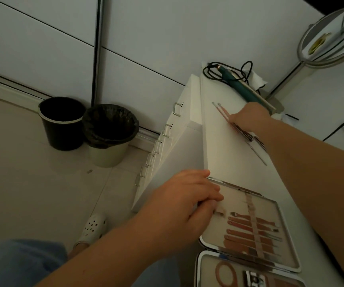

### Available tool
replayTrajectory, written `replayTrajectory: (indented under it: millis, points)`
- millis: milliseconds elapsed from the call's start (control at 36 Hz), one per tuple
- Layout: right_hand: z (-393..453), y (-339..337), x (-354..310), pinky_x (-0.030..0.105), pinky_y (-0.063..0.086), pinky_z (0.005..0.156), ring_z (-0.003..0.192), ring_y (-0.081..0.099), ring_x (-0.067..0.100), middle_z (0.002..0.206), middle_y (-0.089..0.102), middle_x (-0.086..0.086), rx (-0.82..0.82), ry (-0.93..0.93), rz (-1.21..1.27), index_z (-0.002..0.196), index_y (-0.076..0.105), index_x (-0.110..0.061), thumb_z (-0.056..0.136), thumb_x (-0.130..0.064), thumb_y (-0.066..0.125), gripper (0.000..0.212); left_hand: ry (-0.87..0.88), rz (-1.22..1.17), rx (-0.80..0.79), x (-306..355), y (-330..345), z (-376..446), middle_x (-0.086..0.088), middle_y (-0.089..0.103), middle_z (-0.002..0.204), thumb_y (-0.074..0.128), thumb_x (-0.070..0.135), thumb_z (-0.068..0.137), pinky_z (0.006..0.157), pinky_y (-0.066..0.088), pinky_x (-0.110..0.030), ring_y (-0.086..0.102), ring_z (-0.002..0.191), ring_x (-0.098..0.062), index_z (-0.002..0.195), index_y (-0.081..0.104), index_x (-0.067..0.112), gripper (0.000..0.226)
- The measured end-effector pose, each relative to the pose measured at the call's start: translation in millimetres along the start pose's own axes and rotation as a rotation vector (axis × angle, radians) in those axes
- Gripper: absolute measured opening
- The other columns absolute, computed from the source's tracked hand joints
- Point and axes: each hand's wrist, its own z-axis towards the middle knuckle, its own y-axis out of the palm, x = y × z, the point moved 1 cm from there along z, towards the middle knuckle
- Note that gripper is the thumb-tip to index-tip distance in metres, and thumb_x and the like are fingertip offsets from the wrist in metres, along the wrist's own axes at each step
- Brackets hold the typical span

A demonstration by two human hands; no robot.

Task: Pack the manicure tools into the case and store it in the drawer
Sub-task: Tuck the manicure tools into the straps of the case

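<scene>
An open silver-rimmed manicure case lies on the white cabinet top. Its upper half holds several rose-gold tools under an elastic strap; the lower half shows scissors and a nail clipper. My left hand rests on the case's left corner, fingers over the rim. Farther along the top, my right hand is curled over a bundle of thin loose tools lying there; their tips stick out on both sides of it.
A teal corded nail drill and crumpled tissue lie at the far end, beside a round mirror on a stand. Several drawers with metal handles face left. Two bins stand on the floor by the wall.
</scene>
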Motion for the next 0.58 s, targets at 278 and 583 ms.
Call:
replayTrajectory:
  millis: [278, 583]
  points:
    - [-75.7, -21.8, -3.0, 0.025, 0.031, 0.049, 0.048, 0.039, 0.011, 0.052, 0.042, -0.003, 0.138, -0.092, 0.453, 0.054, 0.046, -0.02, 0.087, -0.025, 0.05, 0.033, -0.023, 0.043, -0.023, 1.8, 1.7, 0.0, 0.012, 0.064, 0.109, 0.049, 0.028, 0.082, 0.099, 0.025, -0.004, 0.035, 0.119, 0.009, 0.1, 0.069, 0.022, 0.028]
    - [-218.5, -12.6, 46.8, 0.01, 0.042, 0.051, 0.064, 0.062, -0.002, 0.068, 0.066, -0.014, 0.102, -0.119, 0.72, 0.076, 0.055, -0.028, 0.086, -0.027, 0.05, 0.011, -0.126, 0.06, 0.06, 17.7, 0.7, 0.2, 0.019, 0.056, 0.107, 0.064, 0.01, 0.08, 0.094, 0.027, -0.001, 0.047, 0.11, 0.005, 0.1, 0.068, 0.023, 0.025]
